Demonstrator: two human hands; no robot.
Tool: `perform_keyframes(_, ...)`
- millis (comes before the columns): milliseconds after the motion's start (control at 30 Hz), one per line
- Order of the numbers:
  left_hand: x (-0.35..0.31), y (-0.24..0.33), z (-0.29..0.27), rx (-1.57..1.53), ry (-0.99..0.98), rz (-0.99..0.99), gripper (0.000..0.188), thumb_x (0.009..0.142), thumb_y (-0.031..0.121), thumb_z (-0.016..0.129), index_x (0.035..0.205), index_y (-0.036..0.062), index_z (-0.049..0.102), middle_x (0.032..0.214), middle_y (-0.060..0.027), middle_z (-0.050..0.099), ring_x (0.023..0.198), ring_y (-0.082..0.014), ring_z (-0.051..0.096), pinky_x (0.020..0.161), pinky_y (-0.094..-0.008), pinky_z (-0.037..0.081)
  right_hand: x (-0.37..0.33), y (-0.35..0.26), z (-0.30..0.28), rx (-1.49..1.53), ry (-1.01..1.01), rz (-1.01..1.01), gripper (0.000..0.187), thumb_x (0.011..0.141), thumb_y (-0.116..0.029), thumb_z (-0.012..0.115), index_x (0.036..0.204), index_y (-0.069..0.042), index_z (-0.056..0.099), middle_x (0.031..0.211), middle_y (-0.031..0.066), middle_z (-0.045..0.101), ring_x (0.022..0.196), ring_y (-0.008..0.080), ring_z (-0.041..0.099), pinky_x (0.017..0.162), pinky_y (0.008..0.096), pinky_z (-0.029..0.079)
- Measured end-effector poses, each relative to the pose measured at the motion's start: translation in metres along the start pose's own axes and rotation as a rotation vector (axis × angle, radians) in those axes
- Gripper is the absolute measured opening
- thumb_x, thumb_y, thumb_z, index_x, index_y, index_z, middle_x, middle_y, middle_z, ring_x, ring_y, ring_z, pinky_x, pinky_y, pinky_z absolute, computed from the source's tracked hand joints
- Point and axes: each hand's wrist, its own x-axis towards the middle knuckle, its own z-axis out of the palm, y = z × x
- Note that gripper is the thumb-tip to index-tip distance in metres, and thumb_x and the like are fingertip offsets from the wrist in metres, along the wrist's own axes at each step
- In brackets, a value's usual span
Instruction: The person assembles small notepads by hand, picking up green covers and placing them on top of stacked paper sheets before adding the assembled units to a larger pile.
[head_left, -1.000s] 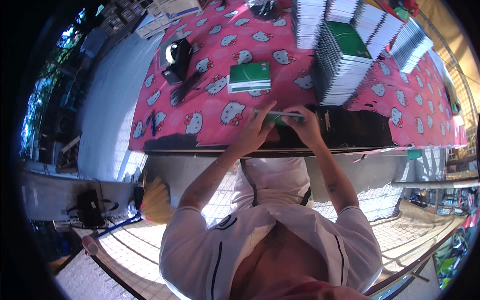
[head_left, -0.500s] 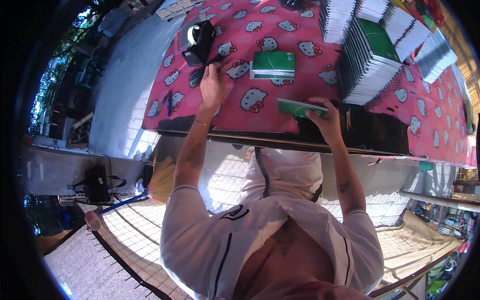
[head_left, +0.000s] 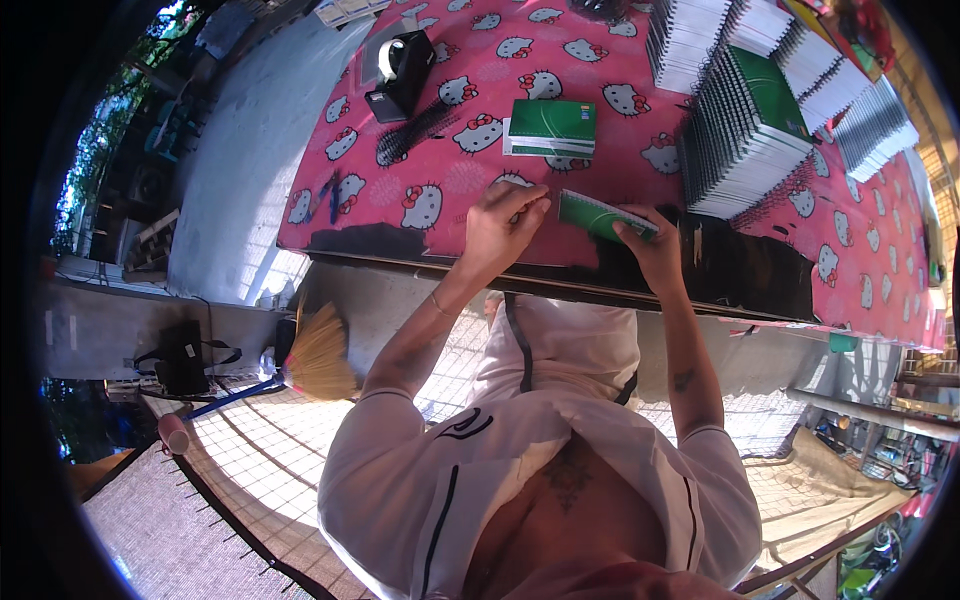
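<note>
My right hand (head_left: 650,243) grips a small green-covered notebook (head_left: 600,215) by its right end, tilted just above the near table edge. Close to the notebook's left end, my left hand (head_left: 507,222) is closed, fingertips pinched together; whatever they hold is too small to make out. Beyond both hands, a short stack of green notebooks (head_left: 552,122) lies on the pink tablecloth (head_left: 470,180). A pile of thin black spiral coils (head_left: 415,133) lies to its left, beside a black tape dispenser (head_left: 402,80).
Tall stacks of spiral-bound notebooks (head_left: 745,135) stand at the right. Blue pens (head_left: 330,197) lie near the left edge of the table. Bare black board (head_left: 745,255) shows along the front edge. A broom (head_left: 318,355) leans below at the left.
My left hand has moved from the black coils rightward and nearer to me, up to the notebook's left end. My right hand keeps the notebook in nearly the same place.
</note>
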Motion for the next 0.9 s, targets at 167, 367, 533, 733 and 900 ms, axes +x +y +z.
perform_keyframes(167,-0.002,-0.006,0.0,0.015,-0.048,-0.039,0.022,0.084,0.003,0.073,0.105,0.0013,0.071,0.086,-0.0108,0.069,0.071,-0.0181,0.069,0.062,-0.0282,0.055,-0.001,0.0,-0.001,0.03,-0.005,0.037,0.025,0.09,-0.008,0.071,0.113,0.001,0.067,0.101,0.0035,0.068,0.093,0.0091,0.059,0.084,0.0236,0.047)
perform_keyframes(367,0.012,-0.008,-0.013,0.017,-0.187,0.106,0.02,0.088,0.012,0.071,0.107,0.0053,0.068,0.086,-0.0105,0.068,0.074,-0.0253,0.068,0.066,-0.0357,0.054,0.002,0.01,-0.002,-0.028,-0.049,-0.025,0.025,0.089,-0.008,0.072,0.112,0.001,0.067,0.101,0.0044,0.068,0.094,0.0106,0.06,0.086,0.025,0.047)
perform_keyframes(533,0.027,-0.003,-0.009,0.016,-0.411,0.174,0.022,0.091,0.023,0.067,0.11,0.0121,0.066,0.095,-0.0087,0.069,0.081,-0.0308,0.067,0.069,-0.0448,0.051,-0.005,0.009,-0.012,-0.041,-0.029,-0.061,0.025,0.089,-0.011,0.073,0.109,0.002,0.066,0.1,0.0043,0.067,0.092,0.011,0.059,0.085,0.0258,0.046)
perform_keyframes(733,0.037,-0.003,-0.014,0.113,-0.696,0.061,0.039,0.091,0.035,0.064,0.125,0.0161,0.059,0.134,-0.008,0.053,0.096,-0.0296,0.063,0.074,-0.0451,0.05,-0.005,0.0,-0.002,-0.036,-0.05,-0.12,0.024,0.09,-0.011,0.072,0.109,0.002,0.066,0.097,0.0026,0.066,0.088,0.0094,0.058,0.082,0.0245,0.046)
perform_keyframes(900,-0.002,0.031,0.016,0.651,-0.119,0.284,0.065,0.088,0.049,0.062,0.138,0.008,0.051,0.145,-0.0095,0.046,0.13,-0.0294,0.046,0.103,-0.0565,0.035,-0.013,-0.016,0.018,0.056,0.094,-0.131,0.022,0.091,-0.009,0.07,0.109,0.002,0.066,0.097,0.0027,0.066,0.087,0.0096,0.058,0.081,0.0248,0.047)
